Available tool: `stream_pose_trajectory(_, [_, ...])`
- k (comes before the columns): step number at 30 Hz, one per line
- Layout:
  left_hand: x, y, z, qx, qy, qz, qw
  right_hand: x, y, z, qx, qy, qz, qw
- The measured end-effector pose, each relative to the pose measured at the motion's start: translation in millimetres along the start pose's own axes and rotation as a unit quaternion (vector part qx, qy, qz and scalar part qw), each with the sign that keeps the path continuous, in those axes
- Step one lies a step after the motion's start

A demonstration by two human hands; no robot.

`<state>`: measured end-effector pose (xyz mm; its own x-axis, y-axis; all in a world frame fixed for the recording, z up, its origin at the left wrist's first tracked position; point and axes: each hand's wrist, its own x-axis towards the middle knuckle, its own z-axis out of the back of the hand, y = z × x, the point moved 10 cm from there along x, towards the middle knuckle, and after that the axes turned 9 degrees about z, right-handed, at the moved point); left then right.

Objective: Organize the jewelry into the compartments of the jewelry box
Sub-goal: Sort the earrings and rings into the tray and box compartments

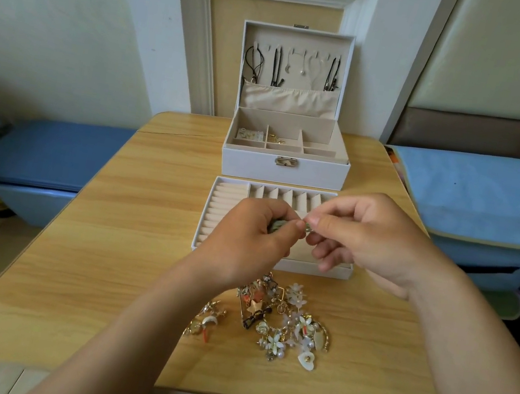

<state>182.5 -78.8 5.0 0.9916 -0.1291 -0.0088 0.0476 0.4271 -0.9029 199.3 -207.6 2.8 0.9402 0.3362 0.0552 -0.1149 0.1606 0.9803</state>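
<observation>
Both forearms extend forward; left hand (247,232) and right hand (369,235) meet fingertip to fingertip, apparently pinching something small.

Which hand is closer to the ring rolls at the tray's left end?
Left. The left hand is just right of the ring rolls, over the tray's middle; the right hand is farther right, over its right end.

We see a matt wood-grain table (107,240), a velvety beige-lined jewelry box (284,166) with a metal clasp (286,162), and glossy gold-toned jewelry (282,324).
</observation>
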Motion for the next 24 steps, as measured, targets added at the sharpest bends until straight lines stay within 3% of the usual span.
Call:
stream_pose_trajectory(5, [1, 12, -6, -0.061, 0.032, 0.060, 0.996, 2, 14, 6, -0.008, -0.018, 0.070, 0.997])
stream_pose_trajectory(12, [-2, 19, -22, -0.245, 0.128, 0.154, 0.949, 0, 31, 8, -0.068, -0.003, 0.163, 0.984])
stream_pose_trajectory(15, [0, 18, -18, -0.227, 0.107, 0.137, 0.958, -1, 32, 8, -0.063, -0.006, 0.171, 0.983])
stream_pose_trajectory(21, [-1, 7, -9, -0.139, 0.053, 0.075, 0.986, 2, 11, -2, -0.026, 0.016, 0.075, 0.997])
stream_pose_trajectory(24, [0, 8, -6, -0.125, 0.044, 0.074, 0.988, 2, 10, 1, -0.038, 0.017, 0.069, 0.997])
